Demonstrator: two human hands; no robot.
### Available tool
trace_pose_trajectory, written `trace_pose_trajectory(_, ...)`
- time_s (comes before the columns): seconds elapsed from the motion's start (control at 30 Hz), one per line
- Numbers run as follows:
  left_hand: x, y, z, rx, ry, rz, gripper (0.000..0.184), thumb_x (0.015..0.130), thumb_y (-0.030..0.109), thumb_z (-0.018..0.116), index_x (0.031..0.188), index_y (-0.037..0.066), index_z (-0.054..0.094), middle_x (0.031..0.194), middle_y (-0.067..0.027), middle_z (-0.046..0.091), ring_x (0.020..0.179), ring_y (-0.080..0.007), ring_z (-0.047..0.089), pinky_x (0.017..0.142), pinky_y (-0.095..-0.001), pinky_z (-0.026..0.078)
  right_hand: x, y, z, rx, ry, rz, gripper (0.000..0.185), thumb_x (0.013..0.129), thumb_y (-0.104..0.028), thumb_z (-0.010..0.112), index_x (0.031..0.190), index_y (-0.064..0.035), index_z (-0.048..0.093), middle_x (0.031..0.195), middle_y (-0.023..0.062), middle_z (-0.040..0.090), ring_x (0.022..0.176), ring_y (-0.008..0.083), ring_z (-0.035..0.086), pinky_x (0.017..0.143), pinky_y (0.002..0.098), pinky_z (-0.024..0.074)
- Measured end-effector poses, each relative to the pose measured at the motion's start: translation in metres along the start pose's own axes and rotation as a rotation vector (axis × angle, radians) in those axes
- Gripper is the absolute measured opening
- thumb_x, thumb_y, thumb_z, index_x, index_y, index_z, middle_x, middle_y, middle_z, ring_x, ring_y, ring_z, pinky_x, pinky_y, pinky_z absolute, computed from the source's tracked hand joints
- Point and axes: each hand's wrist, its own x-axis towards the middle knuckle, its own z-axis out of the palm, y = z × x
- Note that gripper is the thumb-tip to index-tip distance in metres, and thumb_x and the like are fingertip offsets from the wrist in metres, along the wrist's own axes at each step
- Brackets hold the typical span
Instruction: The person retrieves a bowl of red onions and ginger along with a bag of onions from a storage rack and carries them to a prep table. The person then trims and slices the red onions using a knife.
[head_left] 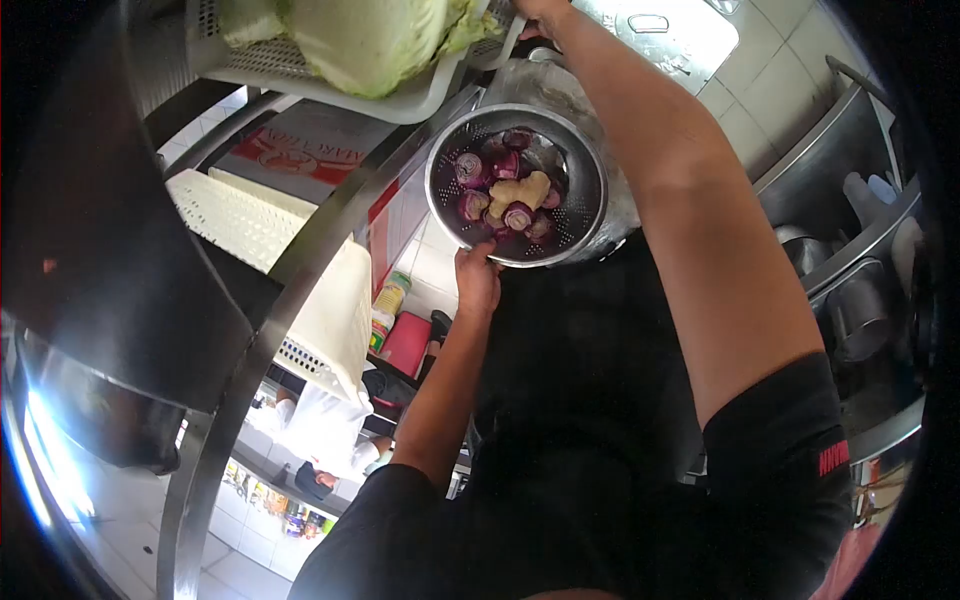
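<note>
My left hand [478, 278] is closed on the near rim of a metal colander [592, 205]. Inside the colander lie several red onions [473, 206] and a knobbly piece of ginger [522, 191]. My right arm reaches up past the colander, and my right hand [543, 12] is at the top edge of the view, partly cut off. Its fingers appear curled at the corner of a pale plastic basket [425, 103], though most of them are hidden. A large pale green cabbage [370, 45] lies in that basket.
A metal rack rail [330, 240] runs along my left, with white perforated crates [335, 310] beyond it. Metal containers [860, 310] stand on the right. A metal lid [660, 35] lies at upper right. Another person in white [325, 430] is in the background at lower left.
</note>
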Motion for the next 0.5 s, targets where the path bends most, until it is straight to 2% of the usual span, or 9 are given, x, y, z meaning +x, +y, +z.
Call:
trace_pose_trajectory(0.1, 0.0, 0.0, -0.009, 0.015, 0.007, 0.001, 0.023, 0.086, 0.004, 0.056, 0.108, 0.0, 0.061, 0.099, -0.0081, 0.069, 0.08, -0.0207, 0.067, 0.063, -0.0336, 0.053, -0.029, -0.02, 0.006, 0.008, 0.019, -0.009, 0.021, 0.086, -0.003, 0.055, 0.099, 0.0119, 0.061, 0.087, 0.0263, 0.063, 0.071, 0.0436, 0.066, 0.049, 0.054, 0.0523)
trace_pose_trajectory(0.2, 0.002, -0.01, -0.02, -0.017, 0.019, -0.002, 0.023, 0.086, 0.004, 0.057, 0.108, 0.0, 0.061, 0.1, -0.009, 0.069, 0.081, -0.0208, 0.068, 0.064, -0.0339, 0.053, 0.008, 0.005, 0.003, -0.843, -0.248, -0.322, 0.021, 0.085, -0.003, 0.056, 0.099, 0.0104, 0.062, 0.08, 0.0213, 0.063, 0.064, 0.0384, 0.065, 0.046, 0.0531, 0.051)
trace_pose_trajectory(0.3, -0.012, -0.013, -0.02, 0.06, 0.022, 0.017, 0.024, 0.086, 0.004, 0.057, 0.109, -0.001, 0.062, 0.104, -0.0107, 0.069, 0.085, -0.022, 0.068, 0.069, -0.0341, 0.054, -0.095, -0.043, -0.007, 0.006, 0.147, -0.045, 0.021, 0.083, -0.004, 0.058, 0.099, 0.0082, 0.064, 0.075, 0.0164, 0.063, 0.062, 0.0309, 0.064, 0.048, 0.0493, 0.0529)
trace_pose_trajectory(0.4, -0.01, -0.016, -0.023, 0.024, -0.027, -0.048, 0.025, 0.085, 0.003, 0.057, 0.109, -0.002, 0.061, 0.105, -0.0108, 0.069, 0.087, -0.0224, 0.068, 0.071, -0.0335, 0.054, -0.122, -0.069, -0.031, -0.009, 0.2, -0.141, 0.021, 0.082, -0.005, 0.058, 0.098, 0.0064, 0.065, 0.077, 0.0165, 0.065, 0.064, 0.0278, 0.065, 0.051, 0.0459, 0.0555)
trace_pose_trajectory(0.5, -0.018, -0.011, -0.016, 0.093, 0.015, -0.024, 0.023, 0.085, 0.003, 0.057, 0.106, -0.002, 0.062, 0.1, -0.0102, 0.069, 0.084, -0.0226, 0.068, 0.07, -0.0341, 0.054, -0.147, -0.072, -0.061, 0.187, 0.046, -0.381, 0.024, 0.083, -0.008, 0.06, 0.101, 0.0054, 0.066, 0.085, 0.0202, 0.068, 0.07, 0.0301, 0.068, 0.055, 0.0467, 0.0573)
